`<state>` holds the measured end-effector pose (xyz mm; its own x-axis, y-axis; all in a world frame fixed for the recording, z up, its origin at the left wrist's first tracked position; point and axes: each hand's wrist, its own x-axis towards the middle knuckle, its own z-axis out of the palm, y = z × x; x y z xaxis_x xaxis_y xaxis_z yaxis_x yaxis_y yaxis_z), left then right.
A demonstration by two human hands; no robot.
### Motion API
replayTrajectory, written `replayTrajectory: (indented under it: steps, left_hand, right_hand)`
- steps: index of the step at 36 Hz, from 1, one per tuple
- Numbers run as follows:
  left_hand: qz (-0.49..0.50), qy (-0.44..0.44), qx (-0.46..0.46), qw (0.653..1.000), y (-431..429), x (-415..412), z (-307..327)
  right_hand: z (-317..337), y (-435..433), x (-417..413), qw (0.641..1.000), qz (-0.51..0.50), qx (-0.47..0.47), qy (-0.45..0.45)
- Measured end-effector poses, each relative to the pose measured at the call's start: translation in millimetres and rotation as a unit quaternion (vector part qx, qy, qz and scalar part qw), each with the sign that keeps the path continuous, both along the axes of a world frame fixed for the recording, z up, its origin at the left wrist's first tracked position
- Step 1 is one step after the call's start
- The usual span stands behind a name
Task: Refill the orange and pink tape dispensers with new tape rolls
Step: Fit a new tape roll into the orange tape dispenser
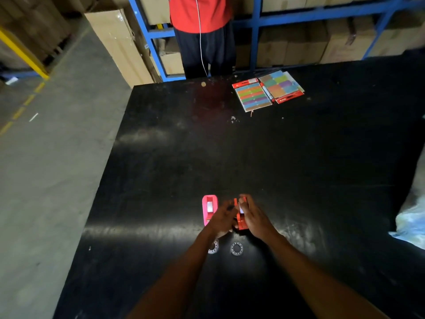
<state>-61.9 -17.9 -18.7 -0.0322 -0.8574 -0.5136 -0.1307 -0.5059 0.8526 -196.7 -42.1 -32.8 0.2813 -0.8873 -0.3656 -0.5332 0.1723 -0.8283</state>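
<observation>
While both hands meet over the orange tape dispenser (240,221), the right hand (254,216) wraps its right side, fingers curled over the top and clasping the body. The left hand (222,219) presses against the dispenser's left side; motion blur hides its fingertips, so whether it actually grasps the dispenser or only touches it cannot be told. A pale tape roll shows in the dispenser between the two hands.

Just left of the grip, touching or nearly touching the left hand, the pink tape dispenser (209,209) stands on the black table (299,180) with a white roll visible in its well — no hand holds it.

Nearer the person than the grip, two ring-shaped tape cores lie flat on the table: one (236,248) in the open between the forearms, the other (213,247) partly hidden under the left wrist.

Well beyond the grip, toward the far edge of the table, two packs of coloured sticky notes (268,89) lie side by side with a marker (267,92) between them. Past that edge stands another person (202,31) in a red top and dark trousers, in front of blue shelving (255,31) loaded with cardboard boxes.
</observation>
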Motion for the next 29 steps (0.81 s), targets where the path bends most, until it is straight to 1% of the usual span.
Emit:
replayTrajectory:
  steps: [4,7,9,12,14,15,17,18,20,23,26,29]
  left_hand:
    - [0.005,0.028,0.012,1.0,5,-2,4]
    - [0.013,0.017,0.014,1.0,7,-4,7]
    - [0.03,-0.006,0.011,0.999,7,-4,10]
    - [0.082,-0.038,0.013,0.996,7,6,13]
    - [0.069,-0.099,0.006,0.993,10,14,10]
    - [0.037,-0.158,-0.004,0.987,11,16,8]
    - [-0.037,-0.284,-0.005,0.958,12,15,0]
    - [-0.06,-0.33,-0.003,0.942,11,11,-4]
    - [-0.073,-0.388,0.0,0.919,11,0,-4]
    - [-0.065,-0.437,0.008,0.897,8,-14,-1]
    - [-0.046,-0.449,0.038,0.892,4,-22,-1]
    - [-0.044,-0.461,0.054,0.884,0,-25,-4]
  right_hand:
    - [-1,1,-5,1.0,0.014,-0.006,-0.003]
    - [2,-2,-6,0.999,0.012,0.002,-0.031]
    - [11,-3,-7,0.998,-0.017,0.013,-0.057]
    - [15,-8,-17,0.991,-0.104,0.018,-0.077]
    - [5,-12,-29,0.991,-0.111,0.015,-0.07]
    - [1,-14,-33,0.993,-0.104,0.013,-0.055]
    - [-10,-16,-38,0.996,-0.082,0.018,-0.039]
    - [-6,-13,-37,0.997,-0.064,0.011,-0.039]
    - [2,-6,-32,0.999,-0.033,-0.013,-0.038]
    - [14,4,-30,0.998,-0.04,0.012,-0.052]
    - [20,12,-29,0.998,-0.039,0.015,-0.043]
    - [17,18,-28,1.0,-0.004,-0.001,-0.016]
